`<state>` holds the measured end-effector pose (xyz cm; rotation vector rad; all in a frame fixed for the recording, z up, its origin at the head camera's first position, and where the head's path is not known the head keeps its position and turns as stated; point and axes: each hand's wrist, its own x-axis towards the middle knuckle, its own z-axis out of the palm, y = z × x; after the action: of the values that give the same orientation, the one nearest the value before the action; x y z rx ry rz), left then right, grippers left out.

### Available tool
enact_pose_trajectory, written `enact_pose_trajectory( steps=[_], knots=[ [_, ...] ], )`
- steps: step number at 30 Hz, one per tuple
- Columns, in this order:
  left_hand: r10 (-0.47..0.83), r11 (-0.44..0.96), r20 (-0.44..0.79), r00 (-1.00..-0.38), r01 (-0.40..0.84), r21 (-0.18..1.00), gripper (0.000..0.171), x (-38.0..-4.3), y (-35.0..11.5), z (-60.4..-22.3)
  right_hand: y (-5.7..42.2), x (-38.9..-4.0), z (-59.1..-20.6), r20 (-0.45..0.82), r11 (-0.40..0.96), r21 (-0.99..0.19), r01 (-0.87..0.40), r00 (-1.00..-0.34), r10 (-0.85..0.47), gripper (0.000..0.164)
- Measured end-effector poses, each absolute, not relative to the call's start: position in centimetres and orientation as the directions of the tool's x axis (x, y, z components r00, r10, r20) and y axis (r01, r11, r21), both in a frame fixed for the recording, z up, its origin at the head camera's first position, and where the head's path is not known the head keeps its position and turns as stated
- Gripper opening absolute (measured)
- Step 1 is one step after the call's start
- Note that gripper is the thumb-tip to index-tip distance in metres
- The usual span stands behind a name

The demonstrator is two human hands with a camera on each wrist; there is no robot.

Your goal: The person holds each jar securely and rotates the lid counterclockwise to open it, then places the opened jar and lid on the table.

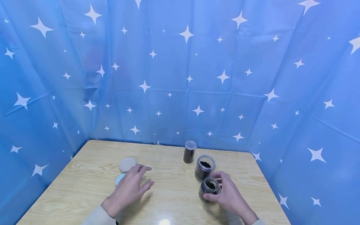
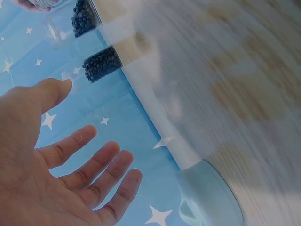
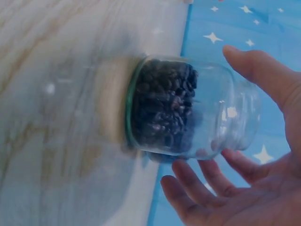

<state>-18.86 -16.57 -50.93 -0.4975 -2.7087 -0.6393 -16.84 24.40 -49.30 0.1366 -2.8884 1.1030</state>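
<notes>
In the head view my right hand (image 1: 229, 193) is around a small glass jar (image 1: 206, 191) of dark beans, which stands upright on the table. In the right wrist view the thumb stays a little off the small jar (image 3: 164, 108), and the fingers lie loosely along its other side. Just behind it is a wider glass jar (image 1: 203, 172), also part-filled with dark beans. My left hand (image 1: 129, 189) hovers with spread fingers, nothing in its palm. Under its far side a light blue thing (image 1: 119, 178) shows partly, beside a round off-white lid (image 1: 127, 164).
A slim clear jar (image 1: 189, 152) with dark contents stands near the table's back edge. The wood-grain table (image 1: 166, 190) meets a blue curtain (image 1: 168, 62) with white stars. The left wrist view shows a pale blue rounded thing (image 2: 211, 193) with a loop at its side.
</notes>
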Motion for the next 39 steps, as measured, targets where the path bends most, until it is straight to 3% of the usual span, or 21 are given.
enact_pose_trajectory(
  steps=[7, 15, 23, 31, 39],
  knots=[
    [0.265, 0.829, 0.380, -0.886, 0.411, 0.380, 0.048, -18.8, -16.1, -51.0, 24.5, -16.8, -47.8, 0.095, 0.739, -0.666, -0.099, -0.994, -0.047, 0.099],
    [0.278, 0.826, 0.391, -0.878, 0.426, 0.369, 0.048, -18.8, -15.6, -51.2, 24.4, -18.1, -46.2, 0.175, 0.718, -0.680, -0.147, -0.984, -0.035, 0.084],
    [0.297, 0.821, 0.419, -0.858, 0.453, 0.346, 0.046, -18.5, -15.5, -51.2, 24.4, -20.9, -43.8, 0.232, 0.772, -0.588, -0.241, -0.965, -0.124, 0.086],
    [0.309, 0.817, 0.452, -0.837, 0.476, 0.324, 0.048, -18.2, -15.2, -50.7, 23.5, -24.3, -41.9, 0.196, 0.784, -0.553, -0.281, -0.959, -0.206, 0.080],
    [0.329, 0.795, 0.497, -0.803, 0.520, 0.314, 0.049, -18.1, -14.8, -50.1, 22.4, -27.0, -41.1, 0.093, 0.787, -0.568, -0.240, -0.969, -0.228, 0.079]
  ],
)
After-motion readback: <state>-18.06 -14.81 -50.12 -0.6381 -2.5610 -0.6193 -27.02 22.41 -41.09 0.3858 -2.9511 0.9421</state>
